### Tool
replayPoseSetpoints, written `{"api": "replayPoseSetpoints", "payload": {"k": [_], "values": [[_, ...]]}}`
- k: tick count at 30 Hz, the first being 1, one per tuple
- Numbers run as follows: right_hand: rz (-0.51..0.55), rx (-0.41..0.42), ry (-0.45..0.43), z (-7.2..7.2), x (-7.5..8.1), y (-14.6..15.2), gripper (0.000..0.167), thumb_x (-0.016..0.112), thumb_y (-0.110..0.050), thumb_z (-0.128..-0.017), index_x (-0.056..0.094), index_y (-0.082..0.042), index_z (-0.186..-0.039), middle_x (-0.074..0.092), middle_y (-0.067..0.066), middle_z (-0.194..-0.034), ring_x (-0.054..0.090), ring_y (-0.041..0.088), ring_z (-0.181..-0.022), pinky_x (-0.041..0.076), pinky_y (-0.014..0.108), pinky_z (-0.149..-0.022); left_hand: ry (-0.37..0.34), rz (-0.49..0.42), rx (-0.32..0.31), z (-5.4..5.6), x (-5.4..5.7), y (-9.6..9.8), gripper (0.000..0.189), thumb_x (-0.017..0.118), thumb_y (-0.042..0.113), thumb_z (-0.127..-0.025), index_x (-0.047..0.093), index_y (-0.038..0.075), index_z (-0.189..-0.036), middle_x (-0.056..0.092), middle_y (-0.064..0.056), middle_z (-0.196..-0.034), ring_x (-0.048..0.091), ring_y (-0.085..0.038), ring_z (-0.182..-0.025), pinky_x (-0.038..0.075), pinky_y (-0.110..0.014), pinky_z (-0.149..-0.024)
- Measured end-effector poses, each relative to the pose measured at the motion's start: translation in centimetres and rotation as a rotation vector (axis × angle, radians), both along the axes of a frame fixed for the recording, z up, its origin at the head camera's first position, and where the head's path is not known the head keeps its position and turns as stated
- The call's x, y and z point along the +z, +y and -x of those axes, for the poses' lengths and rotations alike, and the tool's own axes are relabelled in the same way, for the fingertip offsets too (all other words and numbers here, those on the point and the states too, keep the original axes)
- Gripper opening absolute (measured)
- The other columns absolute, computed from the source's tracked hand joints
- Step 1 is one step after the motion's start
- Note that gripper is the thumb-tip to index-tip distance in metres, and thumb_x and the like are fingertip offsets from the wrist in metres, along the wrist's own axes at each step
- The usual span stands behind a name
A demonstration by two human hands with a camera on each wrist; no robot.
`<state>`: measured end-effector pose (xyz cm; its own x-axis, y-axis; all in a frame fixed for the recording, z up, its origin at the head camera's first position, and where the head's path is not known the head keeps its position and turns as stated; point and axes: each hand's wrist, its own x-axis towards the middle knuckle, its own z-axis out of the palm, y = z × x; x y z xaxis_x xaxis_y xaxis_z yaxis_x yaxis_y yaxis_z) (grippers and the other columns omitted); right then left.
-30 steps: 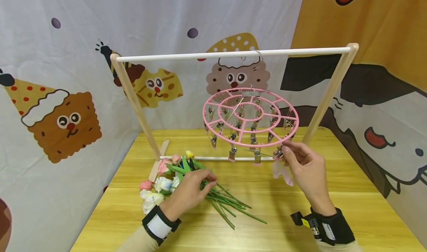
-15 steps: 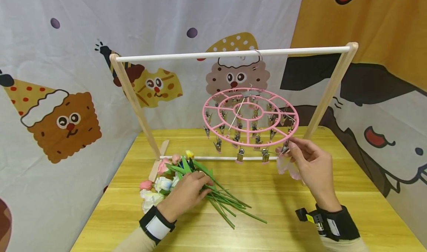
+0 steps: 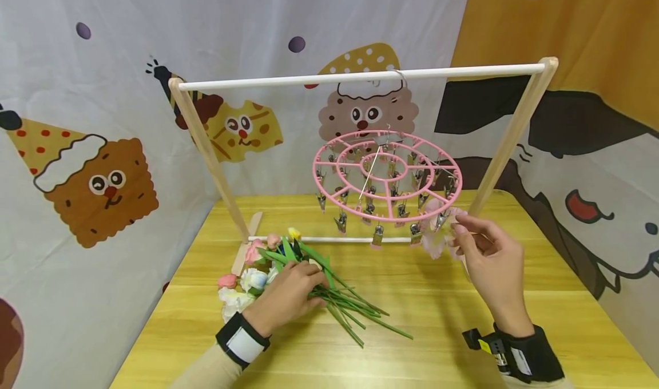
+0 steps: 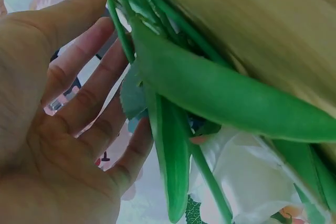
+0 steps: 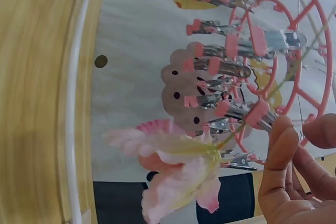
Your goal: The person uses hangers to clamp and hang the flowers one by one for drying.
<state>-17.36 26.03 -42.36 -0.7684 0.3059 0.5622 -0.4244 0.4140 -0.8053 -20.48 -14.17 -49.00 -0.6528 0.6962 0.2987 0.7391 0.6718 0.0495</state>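
A round pink clip hanger [image 3: 389,210] hangs with several metal clips below its rings. A pale pink artificial flower [image 5: 178,163] hangs head down at its right front, its stem passing by a pink-tipped clip [image 5: 258,115]. Close to that clip is my right hand [image 3: 491,266], thumb and forefinger apart; the fingertip is at the clip's end. My left hand [image 3: 289,294] rests over the green stems [image 3: 352,306] of a pile of artificial flowers. The left wrist view shows its fingers loosely extended beside the stems and a long leaf [image 4: 226,93], the thumb apart from them.
A white rod [image 3: 288,80] between wooden uprights [image 3: 206,154] bears the hanger's hook. Along the back of the wooden table [image 3: 437,360] runs a lower white bar [image 3: 334,239]. White flower heads [image 3: 253,279] and pink ones lie left. A printed cloth [image 3: 288,11] hangs behind.
The hanger has turned slightly, its clips shifting right. The right hand has moved right and its finger and thumb have parted at the clip. The left hand has lowered onto the stems.
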Motion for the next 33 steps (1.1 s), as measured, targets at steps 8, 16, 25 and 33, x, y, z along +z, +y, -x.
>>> {"api": "replayPoseSetpoints", "payload": {"k": [8, 16, 25, 33], "values": [[-0.076, -0.017, -0.011, -1.8, -1.5, -1.2, 0.011, 0.081, 0.003, -0.107, 0.085, -0.003, -0.116, 0.078, -0.006, -0.085, 0.071, 0.005, -0.069, 0.054, 0.013, -0.060, 0.040, 0.065, 0.047, 0.3, -0.9, 0.4, 0.042, 0.106, 0.040, -0.085, 0.083, 0.026, -0.117, 0.082, 0.005, -0.120, 0.076, -0.019, -0.113, 0.060, -0.044, -0.096], [-0.199, 0.078, -0.038, -2.6, -3.0, -2.9, 0.012, 0.084, 0.001, -0.105, 0.083, -0.010, -0.101, 0.076, 0.002, -0.079, 0.068, 0.007, -0.063, 0.055, 0.013, -0.062, 0.122, 0.077, 0.082, 0.7, -1.3, 1.6, 0.036, 0.105, 0.042, -0.088, 0.084, 0.029, -0.114, 0.083, 0.008, -0.117, 0.075, -0.017, -0.110, 0.059, -0.038, -0.089], [-0.340, 0.245, -0.080, -2.1, -4.2, -4.4, 0.009, 0.084, -0.003, -0.107, 0.085, -0.012, -0.107, 0.078, -0.006, -0.085, 0.068, 0.002, -0.067, 0.060, 0.020, -0.063, 0.117, 0.036, 0.112, 1.1, -1.7, 3.2, 0.033, 0.103, 0.042, -0.090, 0.084, 0.027, -0.112, 0.084, 0.007, -0.115, 0.076, -0.017, -0.106, 0.061, -0.036, -0.086], [-0.439, 0.335, -0.116, -1.2, -4.7, -5.4, 0.016, 0.088, -0.005, -0.104, 0.086, -0.018, -0.112, 0.084, -0.009, -0.096, 0.072, -0.002, -0.080, 0.065, 0.024, -0.070, 0.066, -0.015, 0.058, 1.3, -1.1, 3.1, 0.024, 0.096, 0.038, -0.094, 0.086, 0.023, -0.109, 0.083, 0.005, -0.111, 0.076, -0.018, -0.103, 0.059, -0.035, -0.083]]}}
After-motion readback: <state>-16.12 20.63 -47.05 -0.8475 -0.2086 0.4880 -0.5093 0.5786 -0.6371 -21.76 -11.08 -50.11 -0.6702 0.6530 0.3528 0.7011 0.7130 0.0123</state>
